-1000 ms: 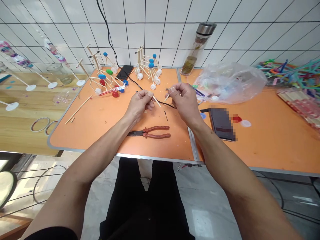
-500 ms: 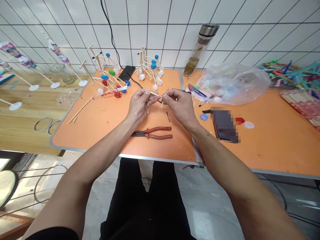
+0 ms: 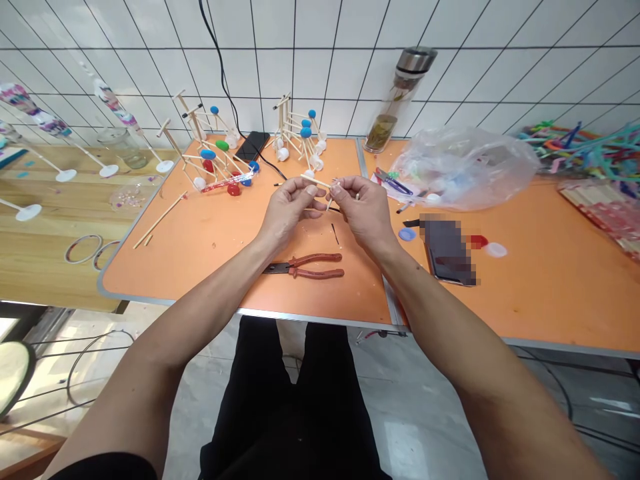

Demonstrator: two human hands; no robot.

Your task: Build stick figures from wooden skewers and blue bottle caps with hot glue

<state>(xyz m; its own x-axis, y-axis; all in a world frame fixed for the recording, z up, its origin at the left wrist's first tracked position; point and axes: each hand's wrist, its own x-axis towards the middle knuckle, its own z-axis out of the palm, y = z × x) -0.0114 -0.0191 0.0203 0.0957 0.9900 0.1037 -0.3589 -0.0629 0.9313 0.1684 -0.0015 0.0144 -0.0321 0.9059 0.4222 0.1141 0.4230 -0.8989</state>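
My left hand (image 3: pixel 289 208) is held above the orange table (image 3: pixel 210 247), its fingers pinched on a short wooden stick (image 3: pixel 316 182) that points to the right. My right hand (image 3: pixel 361 208) is right beside it, fingers pinched on another short stick piece (image 3: pixel 331 200). The two stick ends meet between my fingertips. Red-handled pliers (image 3: pixel 307 265) lie on the table just below my hands.
Stick models with coloured and white caps (image 3: pixel 215 157) (image 3: pixel 299 137) stand at the back. A glass bottle (image 3: pixel 397 97), a clear plastic bag (image 3: pixel 463 167), a dark phone (image 3: pixel 445 248), loose caps (image 3: pixel 493 249) and a black cable (image 3: pixel 227 93) are around. Colourful pipe cleaners (image 3: pixel 590 147) lie far right.
My hands have come closer together, so the two stick pieces now touch. The view has shifted slightly.
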